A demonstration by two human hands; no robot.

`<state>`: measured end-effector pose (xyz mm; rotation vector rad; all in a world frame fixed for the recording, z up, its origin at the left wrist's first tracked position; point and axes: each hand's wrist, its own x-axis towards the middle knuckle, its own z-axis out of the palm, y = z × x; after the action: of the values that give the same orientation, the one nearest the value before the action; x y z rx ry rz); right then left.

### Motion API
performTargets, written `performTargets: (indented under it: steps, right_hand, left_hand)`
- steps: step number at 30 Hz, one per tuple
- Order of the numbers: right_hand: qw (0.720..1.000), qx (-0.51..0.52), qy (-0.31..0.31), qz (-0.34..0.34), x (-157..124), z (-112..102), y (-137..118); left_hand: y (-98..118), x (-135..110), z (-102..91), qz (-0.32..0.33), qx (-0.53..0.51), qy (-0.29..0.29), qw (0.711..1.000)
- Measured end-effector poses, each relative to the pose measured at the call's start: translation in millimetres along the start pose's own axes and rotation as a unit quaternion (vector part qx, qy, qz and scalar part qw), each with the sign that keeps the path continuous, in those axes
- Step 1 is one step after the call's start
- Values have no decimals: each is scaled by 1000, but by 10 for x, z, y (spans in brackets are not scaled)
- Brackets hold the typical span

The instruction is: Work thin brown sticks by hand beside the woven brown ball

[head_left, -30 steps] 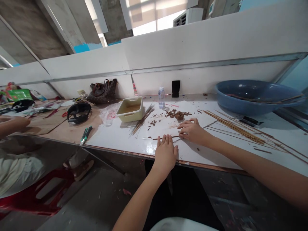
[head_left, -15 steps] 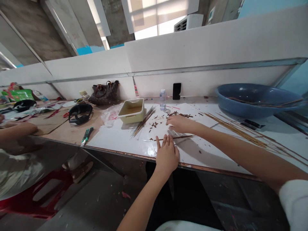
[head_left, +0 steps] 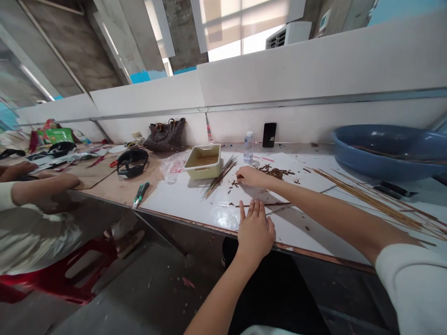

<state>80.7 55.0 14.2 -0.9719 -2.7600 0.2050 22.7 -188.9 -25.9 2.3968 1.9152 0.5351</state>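
My left hand lies flat near the table's front edge, fingers spread, their tips at a thin brown stick. Beyond it, my right hand reaches down to the white surface with fingers bent together among small brown broken pieces. What sits between those fingertips, if anything, is hidden. A heap of similar brown bits lies just right of that hand. Left of it rests a bundle of thin sticks, against a pale yellow basin holding brownish liquid.
A clear bottle and a phone stand at the back. To the right are long thin rods and a large blue tub. Green-handled pliers, a black headset and a handbag lie left. A co-worker sits there.
My right hand has moved left across the table, from beside the brown heap to the scattered pieces. The left hand stays at the stick. The whole view has swung somewhat left.
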Motion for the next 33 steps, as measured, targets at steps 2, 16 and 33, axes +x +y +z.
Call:
performTargets:
  steps: [2,16,33]
  right_hand:
    - [1000,2,10,-2,-36,13,39]
    - [995,49,82,-30,-623,-233,82]
    - [994,22,110,2,-1737,-163,502]
  left_hand:
    - [2,-1,4,0,2,2,1000]
    - [-4,11,25,-2,-17,14,1000]
    - [5,52,5,-4,-7,-2,1000]
